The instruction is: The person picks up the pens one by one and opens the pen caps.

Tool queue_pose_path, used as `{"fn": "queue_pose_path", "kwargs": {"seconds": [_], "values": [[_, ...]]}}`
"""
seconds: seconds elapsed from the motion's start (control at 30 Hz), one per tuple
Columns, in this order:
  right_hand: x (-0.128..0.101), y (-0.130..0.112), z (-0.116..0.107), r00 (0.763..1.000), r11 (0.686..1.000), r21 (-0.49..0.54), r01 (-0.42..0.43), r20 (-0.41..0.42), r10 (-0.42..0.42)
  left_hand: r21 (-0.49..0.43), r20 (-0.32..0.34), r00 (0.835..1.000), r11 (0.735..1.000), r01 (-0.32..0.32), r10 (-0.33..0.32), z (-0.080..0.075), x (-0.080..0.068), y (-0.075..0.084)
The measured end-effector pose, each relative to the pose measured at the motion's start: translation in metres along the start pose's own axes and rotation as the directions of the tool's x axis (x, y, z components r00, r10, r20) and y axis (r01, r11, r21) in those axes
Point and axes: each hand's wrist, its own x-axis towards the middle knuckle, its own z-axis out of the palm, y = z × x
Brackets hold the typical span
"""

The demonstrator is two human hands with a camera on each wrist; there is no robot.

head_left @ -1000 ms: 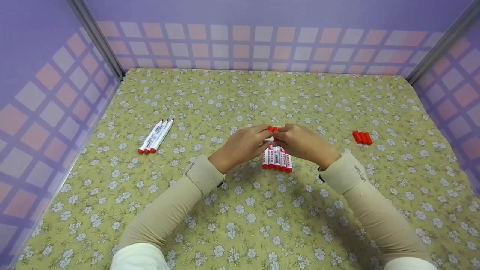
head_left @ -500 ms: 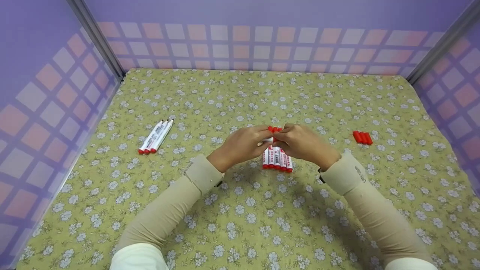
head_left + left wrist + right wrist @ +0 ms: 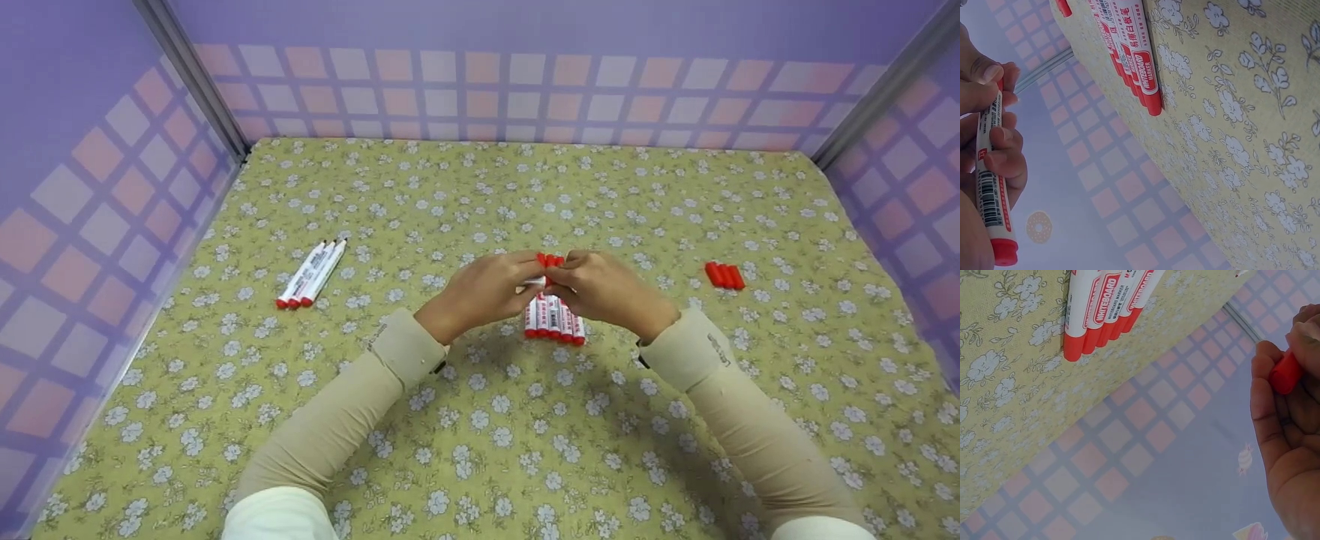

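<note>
2 hands meet above the capped markers (image 3: 553, 318): your left hand (image 3: 480, 289) grips a marker (image 3: 991, 174), your right hand (image 3: 604, 289) pinches its red cap (image 3: 1285, 373).

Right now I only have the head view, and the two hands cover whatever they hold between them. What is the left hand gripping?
Observer: The left hand grips a white marker with a red end; the left wrist view shows its barcode.
Operator: And the right hand?
Observer: The right hand pinches a red cap with its fingers.
Operator: What's printed on the capped markers lying below?
Observer: The right wrist view reads WHITEBOARD on the markers on the cloth.
</note>
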Motion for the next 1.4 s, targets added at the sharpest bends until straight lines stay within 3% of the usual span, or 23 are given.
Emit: {"fn": "queue_pose_path", "kwargs": {"seconds": [0.37,0.97,1.4], "values": [[0.001,-0.002,0.002,0.996,0.994,-0.09,0.056,-0.069,-0.062,-0.104,0.027,0.997,0.991,0.079,-0.077,-0.002,-0.001,-0.003],[0.003,-0.005,-0.003,1.0,0.998,-0.062,-0.014,0.008,0.014,-0.063,0.038,0.996,0.995,0.079,-0.077,-0.005,-0.008,-0.007],[0.0,-0.005,-0.003,0.999,0.996,-0.083,-0.033,0.009,0.034,-0.072,0.031,0.985,0.982,0.174,-0.172,-0.015,-0.03,-0.028]]}}
